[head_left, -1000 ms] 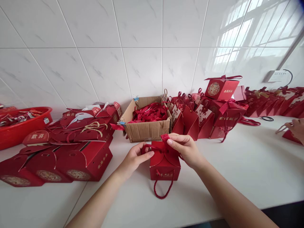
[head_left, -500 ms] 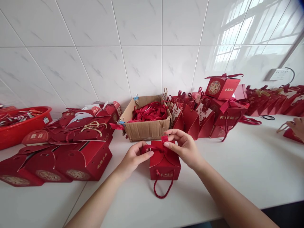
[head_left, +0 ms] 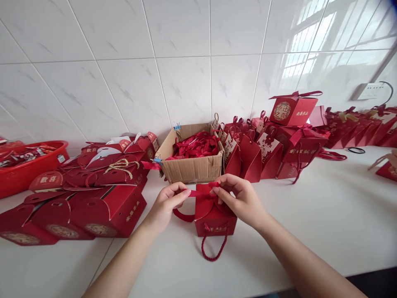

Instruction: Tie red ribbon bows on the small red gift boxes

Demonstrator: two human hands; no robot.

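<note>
At the left, beside a red basin (head_left: pixel 29 176), stand several red boxes (head_left: pixel 122 207), tags among them reading 歡喜 and the nearest side panel 安居乐业 in gold. The left hand (head_left: pixel 164 205) pinches one end of a red ribbon (head_left: pixel 196 193) and the right hand (head_left: pixel 240 200) grips it near the knot, over the lid of a small red box (head_left: pixel 215 215) on the white table before an open carton (head_left: pixel 192 170); its gold lettering, partly behind the cord handle, cannot be fully read. Further right, a stacked box (head_left: pixel 293 114) shows 乔迁之喜 and 安居乐业, above another (head_left: pixel 305 145) marked 前程似锦.
</note>
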